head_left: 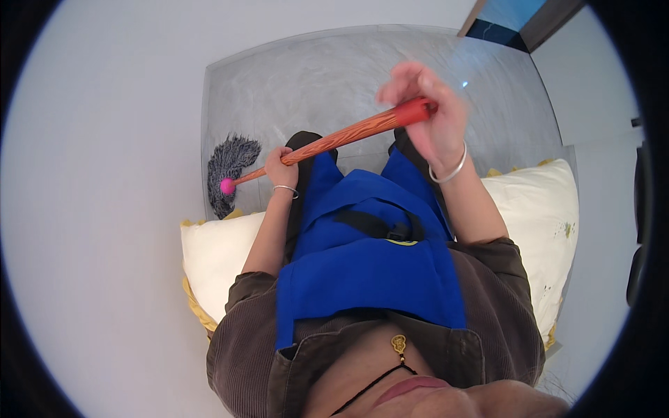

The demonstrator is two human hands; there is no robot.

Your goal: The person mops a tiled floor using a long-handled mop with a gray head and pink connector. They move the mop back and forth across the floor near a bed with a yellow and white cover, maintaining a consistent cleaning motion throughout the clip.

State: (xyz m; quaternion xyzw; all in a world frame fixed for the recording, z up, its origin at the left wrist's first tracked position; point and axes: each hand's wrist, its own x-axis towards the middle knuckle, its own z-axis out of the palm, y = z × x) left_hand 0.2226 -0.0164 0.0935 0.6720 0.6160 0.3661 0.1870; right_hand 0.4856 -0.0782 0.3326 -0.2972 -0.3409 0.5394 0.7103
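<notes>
A mop with an orange-brown wood-grain handle (348,134) slants across in front of me, its upper end toward the right. Its shaggy dark grey head (226,167) rests on the floor at the left, joined by a pink ball (227,186). My left hand (281,167) is wrapped around the lower part of the handle. At the top end, the red grip (414,110) lies against or just in front of the palm of my right hand (439,115). The fingers of that hand are spread and a little blurred, not closed around the grip.
Cream cushions with gold trim lie behind me, one at the left (216,258) and one at the right (543,216). Grey glossy floor (313,76) stretches ahead, with a pale wall (104,174) at the left. A doorway frame (550,24) stands at the far right.
</notes>
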